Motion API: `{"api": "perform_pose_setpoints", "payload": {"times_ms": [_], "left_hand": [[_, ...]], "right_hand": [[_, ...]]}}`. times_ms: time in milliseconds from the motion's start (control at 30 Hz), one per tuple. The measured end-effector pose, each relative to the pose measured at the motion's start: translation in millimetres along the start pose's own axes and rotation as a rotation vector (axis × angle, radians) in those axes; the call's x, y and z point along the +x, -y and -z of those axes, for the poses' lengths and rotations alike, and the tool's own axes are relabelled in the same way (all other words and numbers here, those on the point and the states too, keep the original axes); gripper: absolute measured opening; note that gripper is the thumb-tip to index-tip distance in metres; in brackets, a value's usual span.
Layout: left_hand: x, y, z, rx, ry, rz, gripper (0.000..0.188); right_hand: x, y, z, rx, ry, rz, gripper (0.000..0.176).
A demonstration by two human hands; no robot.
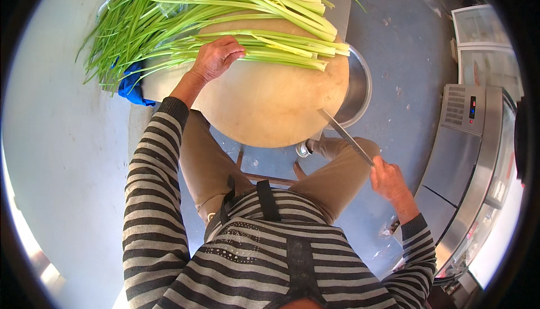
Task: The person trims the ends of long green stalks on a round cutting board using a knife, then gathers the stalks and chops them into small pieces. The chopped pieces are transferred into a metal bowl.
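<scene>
Long green stalks with pale cut bases, which look like celery or garlic shoots [274,47], lie in a heap across the far side of a round wooden chopping board [270,102]. My left hand [219,58] rests at the near edge of the nearest bunch, its fingers drawn together; whether they pinch a stalk is hidden. On the right, my right hand [386,178] grips the handle of a knife [348,138], held low beside my right knee. The blade points up and left, its tip over the board's near right edge. Clear plastic film [173,8] lies among the stalks.
A round metal basin [363,81] stands below the board's right edge. Blue cloth [133,85] hangs at the left end of the work surface. My knees are beneath the near side of the board. A stainless-steel refrigerated display counter [455,148] stands at the far right.
</scene>
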State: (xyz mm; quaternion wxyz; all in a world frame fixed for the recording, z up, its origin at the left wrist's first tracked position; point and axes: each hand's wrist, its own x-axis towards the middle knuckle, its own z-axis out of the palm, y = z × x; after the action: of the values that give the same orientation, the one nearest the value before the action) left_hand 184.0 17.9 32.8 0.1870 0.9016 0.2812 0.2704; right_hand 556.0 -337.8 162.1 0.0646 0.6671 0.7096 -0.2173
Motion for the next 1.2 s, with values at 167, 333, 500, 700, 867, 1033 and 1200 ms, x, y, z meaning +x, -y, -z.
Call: {"api": "perform_pose_setpoints", "payload": {"times_ms": [167,333,500,700,867,1033,1200], "left_hand": [[9.9,6.5,-5.4,0.008,0.016,0.056,0.013],[26.6,6.3,-8.3,0.133,-0.042,0.040,0.023],[88.1,9.0,-15.2,0.245,-0.237,0.004,0.030],[120.3,29.1,-24.2,0.494,-0.059,0.000,0.030],[133.0,20.6,-2.4,0.421,0.113,-0.083,0.025],[138.1,-2.1,28.3,0.242,0.330,-0.058,0.021],[159.9,5.1,56.8,-0.343,0.443,0.363,0.028]], "right_hand": [[2.3,-1.0,-6.0,0.038,-0.020,0.008,0.021],[5.6,-0.7,-16.7,0.062,-0.051,-0.002,0.019],[6.6,4.0,-22.5,0.096,-0.065,-0.023,0.019],[1.2,10.4,-22.0,0.152,-0.062,-0.028,0.019],[2.7,14.1,-17.4,0.201,-0.058,-0.059,0.018],[4.2,21.1,-13.0,0.231,-0.050,-0.067,0.018],[9.7,26.0,-13.0,0.291,-0.084,-0.061,0.017]]}}
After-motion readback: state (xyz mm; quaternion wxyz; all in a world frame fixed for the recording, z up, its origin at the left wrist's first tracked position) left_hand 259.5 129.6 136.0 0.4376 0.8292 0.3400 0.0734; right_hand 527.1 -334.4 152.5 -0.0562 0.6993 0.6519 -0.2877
